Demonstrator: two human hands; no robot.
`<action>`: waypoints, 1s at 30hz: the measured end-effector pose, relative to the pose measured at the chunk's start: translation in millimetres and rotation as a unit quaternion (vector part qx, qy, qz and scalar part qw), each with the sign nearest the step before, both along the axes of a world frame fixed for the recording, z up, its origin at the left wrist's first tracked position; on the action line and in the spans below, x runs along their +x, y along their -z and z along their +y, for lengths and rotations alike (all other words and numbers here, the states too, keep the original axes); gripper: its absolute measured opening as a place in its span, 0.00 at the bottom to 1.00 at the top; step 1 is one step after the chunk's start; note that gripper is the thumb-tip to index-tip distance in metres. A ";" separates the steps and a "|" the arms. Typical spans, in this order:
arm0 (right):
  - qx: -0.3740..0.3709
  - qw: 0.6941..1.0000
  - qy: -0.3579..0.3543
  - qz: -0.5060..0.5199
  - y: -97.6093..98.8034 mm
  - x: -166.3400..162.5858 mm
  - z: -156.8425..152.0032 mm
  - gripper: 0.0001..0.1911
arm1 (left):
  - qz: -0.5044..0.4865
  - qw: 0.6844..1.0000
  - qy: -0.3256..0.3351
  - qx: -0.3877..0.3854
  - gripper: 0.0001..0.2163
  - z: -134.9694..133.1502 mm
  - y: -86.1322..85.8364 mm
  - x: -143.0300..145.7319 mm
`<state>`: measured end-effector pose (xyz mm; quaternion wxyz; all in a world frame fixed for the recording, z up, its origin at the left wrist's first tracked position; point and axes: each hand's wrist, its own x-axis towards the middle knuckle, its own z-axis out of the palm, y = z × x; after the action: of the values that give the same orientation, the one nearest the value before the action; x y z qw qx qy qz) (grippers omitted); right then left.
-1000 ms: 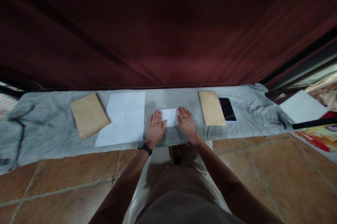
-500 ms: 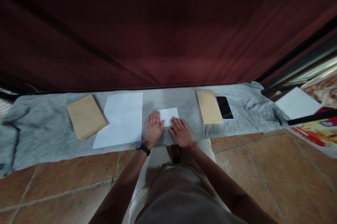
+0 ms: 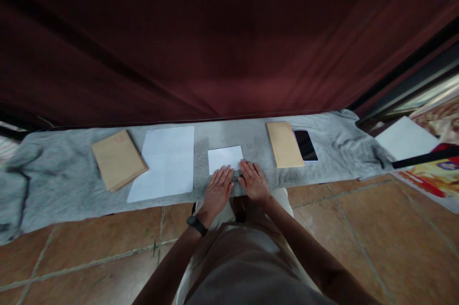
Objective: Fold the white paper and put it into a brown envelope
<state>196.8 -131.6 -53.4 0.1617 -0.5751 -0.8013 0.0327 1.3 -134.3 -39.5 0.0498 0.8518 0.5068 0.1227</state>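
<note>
Small white paper rectangle [image 3: 225, 158] lies flat on the grey felt cloth [image 3: 53, 176], left hand [image 3: 218, 190] and right hand [image 3: 254, 181] flat, fingers loosely apart, tips on its near edge; judged light, limp, crease-prone, best pinched at a corner

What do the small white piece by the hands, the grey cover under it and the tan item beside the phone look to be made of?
Small white piece: paper, matte, thin and flat with crisp straight edges. Grey cover: soft fabric, fuzzy like fleece or felt, rumpled at both ends. Tan item: probably kraft paper, matte, flat with sharp corners; perhaps an envelope.
</note>
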 end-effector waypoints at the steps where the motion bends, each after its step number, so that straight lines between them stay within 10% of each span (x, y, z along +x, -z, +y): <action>1: -0.001 1.000 0.000 0.001 -0.7 0.0 0.0 0.27 | 0.005 1.000 0.002 -0.002 0.24 -4.7 -0.6 2.5; 30: -0.015 0.999 -0.026 0.023 -6.6 -3.0 4.9 0.23 | 0.017 0.999 -0.032 0.006 0.24 -3.5 -1.5 12.6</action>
<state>193.9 -126.7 -46.9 0.1707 -0.5554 -0.8115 0.0627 13.9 -137.8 -38.0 0.0319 0.8377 0.5334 0.1131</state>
